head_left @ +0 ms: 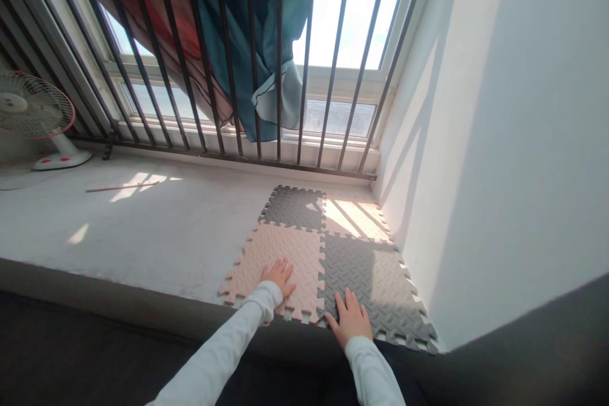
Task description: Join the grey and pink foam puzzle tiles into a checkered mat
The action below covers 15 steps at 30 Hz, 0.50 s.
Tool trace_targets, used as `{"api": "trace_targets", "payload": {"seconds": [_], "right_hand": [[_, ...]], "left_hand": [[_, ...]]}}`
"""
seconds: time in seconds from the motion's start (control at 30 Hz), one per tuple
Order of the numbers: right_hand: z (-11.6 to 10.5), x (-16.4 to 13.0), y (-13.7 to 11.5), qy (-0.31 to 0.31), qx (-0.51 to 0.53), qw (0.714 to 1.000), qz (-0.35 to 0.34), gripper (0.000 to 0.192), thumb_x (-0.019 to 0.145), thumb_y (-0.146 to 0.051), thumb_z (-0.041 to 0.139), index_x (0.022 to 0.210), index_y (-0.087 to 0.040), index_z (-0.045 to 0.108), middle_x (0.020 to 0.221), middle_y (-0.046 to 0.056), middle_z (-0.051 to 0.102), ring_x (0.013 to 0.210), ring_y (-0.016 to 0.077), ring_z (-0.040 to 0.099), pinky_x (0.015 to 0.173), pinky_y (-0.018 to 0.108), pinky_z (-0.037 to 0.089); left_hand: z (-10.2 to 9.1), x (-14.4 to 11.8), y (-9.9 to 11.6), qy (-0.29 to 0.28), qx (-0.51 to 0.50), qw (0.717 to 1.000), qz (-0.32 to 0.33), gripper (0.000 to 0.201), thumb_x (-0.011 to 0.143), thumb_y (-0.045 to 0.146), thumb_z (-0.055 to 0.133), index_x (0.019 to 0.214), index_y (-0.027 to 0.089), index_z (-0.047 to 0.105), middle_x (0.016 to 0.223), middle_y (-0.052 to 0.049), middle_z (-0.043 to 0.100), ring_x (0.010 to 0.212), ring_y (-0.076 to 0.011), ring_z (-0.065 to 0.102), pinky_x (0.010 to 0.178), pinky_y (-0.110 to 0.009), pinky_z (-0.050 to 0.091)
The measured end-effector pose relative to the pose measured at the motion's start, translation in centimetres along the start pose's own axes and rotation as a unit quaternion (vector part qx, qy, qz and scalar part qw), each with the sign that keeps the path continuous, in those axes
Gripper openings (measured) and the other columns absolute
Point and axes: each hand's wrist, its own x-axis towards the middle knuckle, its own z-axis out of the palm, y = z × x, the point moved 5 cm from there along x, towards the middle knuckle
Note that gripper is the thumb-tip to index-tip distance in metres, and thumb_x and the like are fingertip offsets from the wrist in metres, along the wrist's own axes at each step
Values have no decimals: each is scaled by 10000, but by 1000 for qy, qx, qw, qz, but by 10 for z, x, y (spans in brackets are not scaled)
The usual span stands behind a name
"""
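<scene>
Apparently, four mat tiles lie joined; none shows loose; left hand and right hand rest spread, gripping nothing.

Fan at far left — red-and-teal curtain behind a dark railing.

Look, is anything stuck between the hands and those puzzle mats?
Nothing visible. The left hand lies on the front pink tile, the right hand over the near edge of the front gray tile.
</scene>
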Motion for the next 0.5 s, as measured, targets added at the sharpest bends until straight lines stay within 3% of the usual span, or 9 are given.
{"api": "trace_targets", "payload": {"seconds": [0.13,0.27,0.37,0.5], "right_hand": [[1,6,-4,-13,-3,1000,3,563,777,-487,362,1249,-181,387,1354,130,271,1239,256,232,961,433,238],[1,-2,-6,16,-20,1000,-5,570,785,-460,377,1272,-165,348,1368,125,230,1253,252,191,988,421,191],[0,-10,-2,38,-15,999,3,541,813,-440,338,1283,-173,327,1373,103,227,1257,224,184,1001,396,177],[-1,-14,17,62,-16,995,79,546,817,-438,318,1299,-184,290,1367,122,241,1249,244,203,979,435,205]], "left_hand": [[-2,1,-2,-3,7,1000,6,621,736,468,317,1318,265,243,1422,-22,134,1287,-227,113,988,-529,140],[2,-2,5,-9,29,1000,3,688,724,495,344,1333,202,215,1425,-74,99,1287,-271,87,990,-537,123],[11,-12,26,-2,32,999,36,714,726,519,351,1334,170,215,1423,-103,79,1285,-288,69,1006,-521,83],[30,-31,68,5,8,988,152,624,775,502,278,1336,240,199,1427,-27,85,1293,-244,51,1015,-524,43]]}}
